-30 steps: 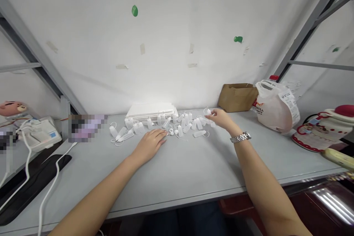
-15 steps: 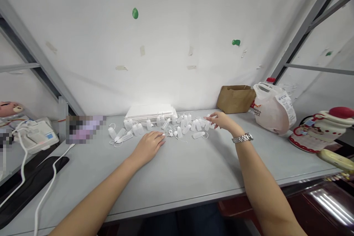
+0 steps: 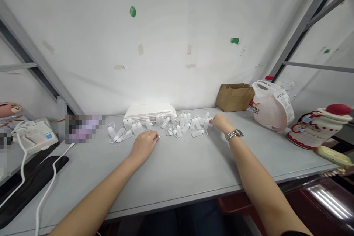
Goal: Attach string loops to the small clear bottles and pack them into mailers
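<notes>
Small translucent plastic bottles (image 3: 179,131), several with thin looped straps and caps, lie and stand in a loose row across the desk. My left hand (image 3: 144,144) rests on the desk in front of them with curled fingers. A small white piece (image 3: 159,137) shows at its fingertips, too small to name. My right hand (image 3: 222,123), a metal watch on the wrist, is at the right end of the row. Thumb and forefinger pinch a small translucent bottle (image 3: 206,120) there; neighbouring bottles overlap it in view.
A white flat stack (image 3: 149,111) lies behind the bottles against the wall. At the back right stand a brown cardboard box (image 3: 235,97) and a white plastic bag (image 3: 272,108), with a decorated red-topped container (image 3: 318,129) farther right. A white cable (image 3: 54,169) crosses the left side.
My left hand has drawn back slightly to the left, its fingers curling in. My right hand's fingers have closed into a pinch at the right end of the bottles.
</notes>
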{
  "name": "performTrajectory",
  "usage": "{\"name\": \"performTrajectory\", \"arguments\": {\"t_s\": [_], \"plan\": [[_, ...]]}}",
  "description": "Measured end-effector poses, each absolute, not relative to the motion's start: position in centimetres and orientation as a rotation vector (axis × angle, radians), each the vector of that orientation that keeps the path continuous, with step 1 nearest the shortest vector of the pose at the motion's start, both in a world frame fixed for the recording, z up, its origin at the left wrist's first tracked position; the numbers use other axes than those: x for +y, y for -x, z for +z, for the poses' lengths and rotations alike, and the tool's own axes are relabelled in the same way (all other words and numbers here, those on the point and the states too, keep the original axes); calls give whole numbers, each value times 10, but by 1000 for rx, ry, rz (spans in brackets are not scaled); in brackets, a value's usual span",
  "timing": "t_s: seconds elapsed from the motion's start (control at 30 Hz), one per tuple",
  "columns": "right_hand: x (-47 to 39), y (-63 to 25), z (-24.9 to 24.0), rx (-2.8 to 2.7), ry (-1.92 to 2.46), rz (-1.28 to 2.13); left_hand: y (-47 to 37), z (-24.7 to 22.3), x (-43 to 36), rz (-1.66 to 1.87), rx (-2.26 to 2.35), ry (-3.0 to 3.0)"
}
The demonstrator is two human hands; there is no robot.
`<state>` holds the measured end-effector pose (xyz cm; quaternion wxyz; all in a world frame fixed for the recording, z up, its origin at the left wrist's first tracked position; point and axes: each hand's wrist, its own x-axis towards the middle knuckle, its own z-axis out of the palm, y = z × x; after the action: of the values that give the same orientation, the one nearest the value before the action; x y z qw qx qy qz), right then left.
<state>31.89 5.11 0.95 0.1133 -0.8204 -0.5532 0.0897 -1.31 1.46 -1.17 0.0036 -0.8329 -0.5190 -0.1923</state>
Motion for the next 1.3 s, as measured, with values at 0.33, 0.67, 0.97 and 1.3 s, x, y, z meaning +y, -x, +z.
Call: {"name": "performTrajectory", "arguments": {"t_s": [0.33,0.67,0.97,1.3], "plan": [[40,-308,20,-1656,2484,256,12,-17,15,-637,-1719,2617],[17,-309,65,-1425,2258,120,43,35,14,-449,-2355,2328],[-1,-222,46,-1717,1510,955,50,6,27,-429,-2334,2489],[-10,-185,3,-1832,1347,1196,40,-6,35,-931,-2312,2650]]}}
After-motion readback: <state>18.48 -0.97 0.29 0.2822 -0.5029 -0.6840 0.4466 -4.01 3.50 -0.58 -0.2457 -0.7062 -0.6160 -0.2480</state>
